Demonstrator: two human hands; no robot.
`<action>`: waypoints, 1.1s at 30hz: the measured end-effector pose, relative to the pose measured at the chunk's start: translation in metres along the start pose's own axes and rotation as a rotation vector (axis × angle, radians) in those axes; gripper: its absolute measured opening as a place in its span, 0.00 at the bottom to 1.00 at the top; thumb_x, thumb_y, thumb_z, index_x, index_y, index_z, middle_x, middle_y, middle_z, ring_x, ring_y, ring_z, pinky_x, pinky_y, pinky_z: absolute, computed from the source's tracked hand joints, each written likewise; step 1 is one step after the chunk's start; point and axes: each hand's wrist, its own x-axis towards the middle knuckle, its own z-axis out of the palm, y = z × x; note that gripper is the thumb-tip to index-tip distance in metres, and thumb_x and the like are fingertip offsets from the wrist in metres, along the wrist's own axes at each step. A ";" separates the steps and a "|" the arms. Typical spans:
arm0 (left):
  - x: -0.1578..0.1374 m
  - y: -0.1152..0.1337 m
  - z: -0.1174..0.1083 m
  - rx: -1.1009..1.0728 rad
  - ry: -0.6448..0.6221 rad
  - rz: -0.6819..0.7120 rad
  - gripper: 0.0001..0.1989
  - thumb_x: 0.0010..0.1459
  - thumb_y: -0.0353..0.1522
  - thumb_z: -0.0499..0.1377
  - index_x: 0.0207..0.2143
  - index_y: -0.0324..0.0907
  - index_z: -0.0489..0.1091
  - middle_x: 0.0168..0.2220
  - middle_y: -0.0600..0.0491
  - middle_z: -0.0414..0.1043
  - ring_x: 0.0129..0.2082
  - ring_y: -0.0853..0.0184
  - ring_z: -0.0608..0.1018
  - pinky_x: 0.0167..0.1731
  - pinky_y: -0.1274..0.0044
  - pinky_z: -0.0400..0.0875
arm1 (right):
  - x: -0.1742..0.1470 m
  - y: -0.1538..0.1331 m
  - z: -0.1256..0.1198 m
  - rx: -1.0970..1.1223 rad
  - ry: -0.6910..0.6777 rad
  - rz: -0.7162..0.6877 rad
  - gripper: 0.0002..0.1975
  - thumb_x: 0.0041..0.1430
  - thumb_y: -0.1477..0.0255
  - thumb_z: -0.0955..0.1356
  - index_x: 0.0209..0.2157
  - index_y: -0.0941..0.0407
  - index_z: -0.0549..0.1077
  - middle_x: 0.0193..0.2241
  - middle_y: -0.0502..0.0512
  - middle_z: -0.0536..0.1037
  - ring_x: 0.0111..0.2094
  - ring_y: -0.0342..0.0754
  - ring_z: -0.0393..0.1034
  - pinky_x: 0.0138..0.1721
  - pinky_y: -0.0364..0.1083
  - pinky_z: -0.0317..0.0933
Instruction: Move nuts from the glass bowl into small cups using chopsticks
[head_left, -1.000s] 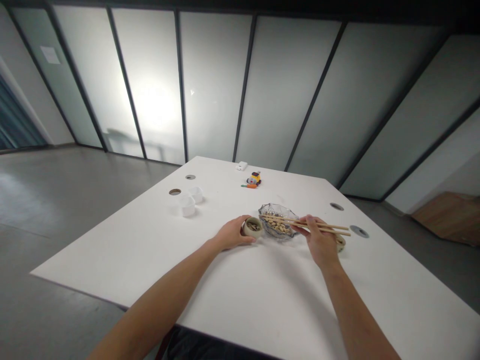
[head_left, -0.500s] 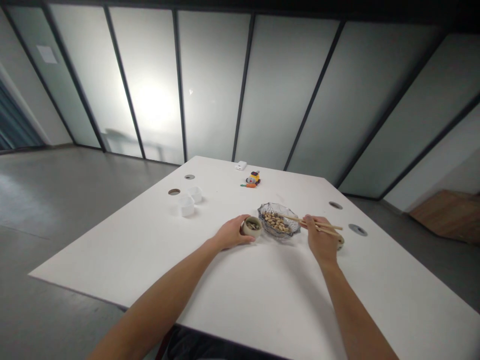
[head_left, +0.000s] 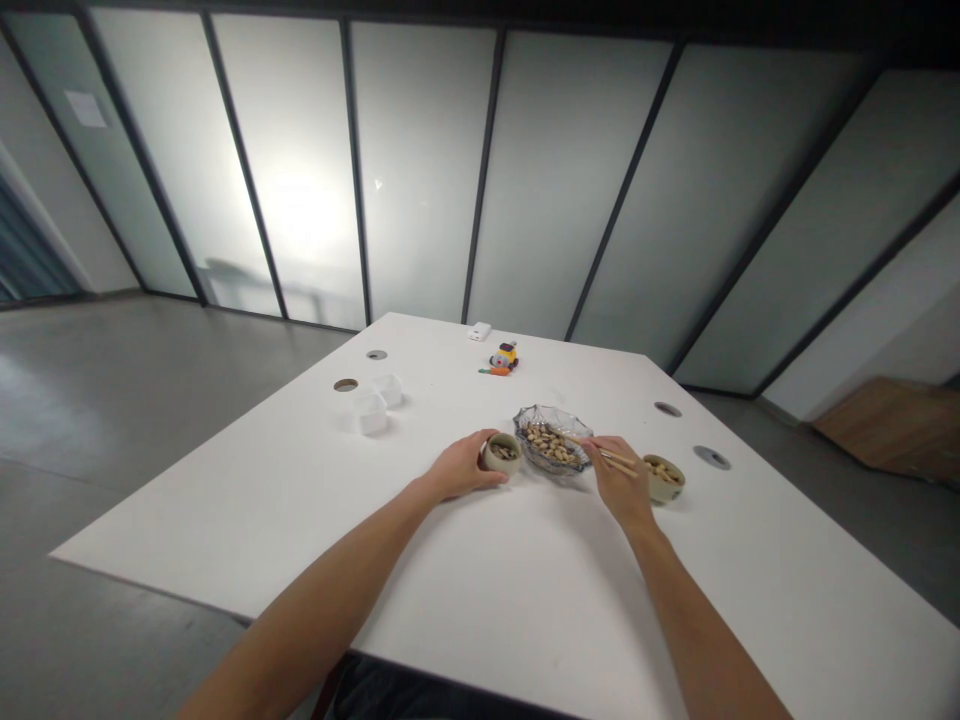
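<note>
My left hand (head_left: pixel 465 467) is wrapped round a small pale cup (head_left: pixel 501 465) tilted toward me, with dark seed-like pieces inside. Right beside the cup stands a clear glass bowl (head_left: pixel 583 462) holding a heap of peanuts (head_left: pixel 551 442), with some darker bits among them. In my right hand (head_left: pixel 619 475) are wooden chopsticks (head_left: pixel 616 461); their tips reach into the glass bowl over the peanuts. Whether anything is pinched between the tips is too small to tell. Just right of that hand sits a second small pale bowl (head_left: pixel 666 487), with peanuts in it.
Two clear plastic containers (head_left: pixel 370 414) stand on the left of the white table (head_left: pixel 480 580). Farther back lie a yellow and grey toy vehicle (head_left: pixel 505 356), an orange toy carrot (head_left: pixel 496 371) and a small white box (head_left: pixel 480 331). Round cable holes pierce the tabletop on both sides.
My right hand and the chopsticks have moved left, deeper over the glass bowl, so the peanut-filled small bowl at right now shows. My left hand keeps its hold on the cup.
</note>
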 end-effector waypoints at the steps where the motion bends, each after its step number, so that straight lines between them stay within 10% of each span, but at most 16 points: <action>1: 0.000 0.001 0.000 0.002 0.002 0.001 0.36 0.51 0.38 0.72 0.62 0.46 0.69 0.58 0.45 0.78 0.50 0.54 0.82 0.50 0.67 0.76 | 0.000 0.000 0.000 -0.016 -0.016 -0.005 0.27 0.63 0.44 0.69 0.31 0.54 0.82 0.33 0.59 0.83 0.35 0.53 0.77 0.41 0.53 0.71; 33: 0.001 -0.005 0.003 -0.004 0.016 0.026 0.37 0.51 0.37 0.73 0.63 0.47 0.69 0.56 0.46 0.79 0.51 0.53 0.81 0.52 0.66 0.75 | -0.001 0.010 0.000 -0.089 -0.032 -0.087 0.25 0.68 0.47 0.66 0.33 0.54 0.81 0.33 0.59 0.82 0.35 0.53 0.75 0.40 0.53 0.71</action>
